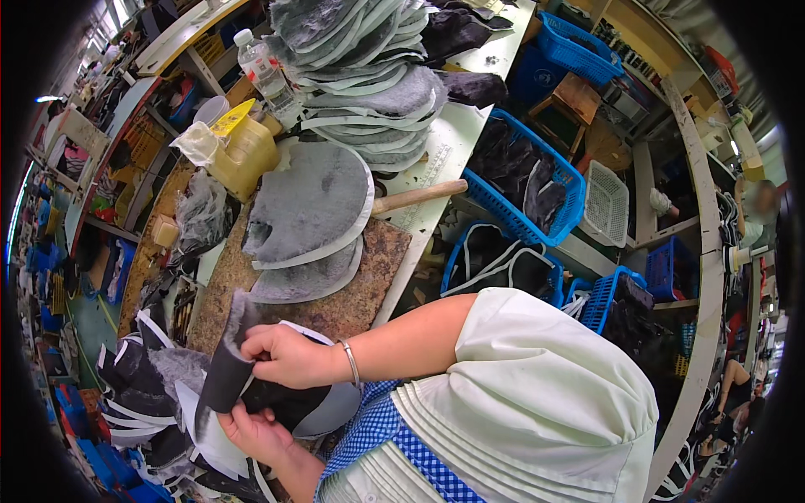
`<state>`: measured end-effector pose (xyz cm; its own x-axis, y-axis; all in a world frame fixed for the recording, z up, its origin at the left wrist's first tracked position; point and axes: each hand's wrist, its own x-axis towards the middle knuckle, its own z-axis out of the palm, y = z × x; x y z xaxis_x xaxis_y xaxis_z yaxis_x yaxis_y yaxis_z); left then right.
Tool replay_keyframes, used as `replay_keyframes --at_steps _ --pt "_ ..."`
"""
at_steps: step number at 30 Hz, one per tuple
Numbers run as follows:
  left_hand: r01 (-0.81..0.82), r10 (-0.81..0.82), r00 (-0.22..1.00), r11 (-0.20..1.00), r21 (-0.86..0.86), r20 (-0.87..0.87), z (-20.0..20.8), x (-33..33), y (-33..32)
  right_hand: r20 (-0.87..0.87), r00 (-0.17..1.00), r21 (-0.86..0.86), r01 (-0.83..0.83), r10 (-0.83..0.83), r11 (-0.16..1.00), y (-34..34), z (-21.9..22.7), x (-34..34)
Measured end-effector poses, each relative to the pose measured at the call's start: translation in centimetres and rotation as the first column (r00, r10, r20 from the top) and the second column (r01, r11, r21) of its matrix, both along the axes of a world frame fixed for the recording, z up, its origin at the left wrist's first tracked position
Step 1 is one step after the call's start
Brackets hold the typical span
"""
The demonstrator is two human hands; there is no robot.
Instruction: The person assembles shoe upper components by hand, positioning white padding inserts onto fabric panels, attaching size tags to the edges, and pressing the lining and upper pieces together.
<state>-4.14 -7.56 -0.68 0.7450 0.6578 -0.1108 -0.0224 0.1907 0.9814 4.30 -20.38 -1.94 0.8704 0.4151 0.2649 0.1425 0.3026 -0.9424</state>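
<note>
A black piece with grey fleece backing [222, 369] is held up between my two hands, bent over along its upper part. My right hand [289, 356], with a metal bangle at the wrist, pinches it from the upper right. My left hand [256, 429] grips its lower edge from below, fingers closed. Under my right wrist lies another black piece with a pale rim [327, 411], close to my lap. Just beyond my hands, grey fleece pieces with white edging [310, 201] lie overlapped on a mottled brown board [381, 260]. A wooden handle [423, 196] sticks out from beneath them; its other end is hidden.
Tall stacks of grey fleece pieces [360, 92] stand farther back, beside a clear plastic bottle [264, 71] and a yellowish jug [243, 155]. Blue baskets [570, 197] of dark pieces sit at the right. A heap of black and white pieces [151, 394] lies at the left.
</note>
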Motion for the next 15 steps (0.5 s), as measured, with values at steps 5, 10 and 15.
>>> replay_keyframes --at_steps 5,10,15 --pt "0.012 -0.033 0.987 0.991 0.130 0.160 -3.4 -1.6 0.9 0.105 0.992 0.151 -0.082 0.066 0.985 -0.1 -2.0 0.8" --pt "0.268 -0.497 0.848 0.699 0.664 0.181 -3.6 -1.8 3.7 -0.256 0.848 0.090 -0.456 0.463 0.885 -3.7 0.4 3.3" --pt "0.282 -0.484 0.863 0.701 0.655 0.146 -1.6 -1.6 1.5 0.137 0.956 -0.460 -0.172 0.261 0.871 -3.1 1.8 0.7"
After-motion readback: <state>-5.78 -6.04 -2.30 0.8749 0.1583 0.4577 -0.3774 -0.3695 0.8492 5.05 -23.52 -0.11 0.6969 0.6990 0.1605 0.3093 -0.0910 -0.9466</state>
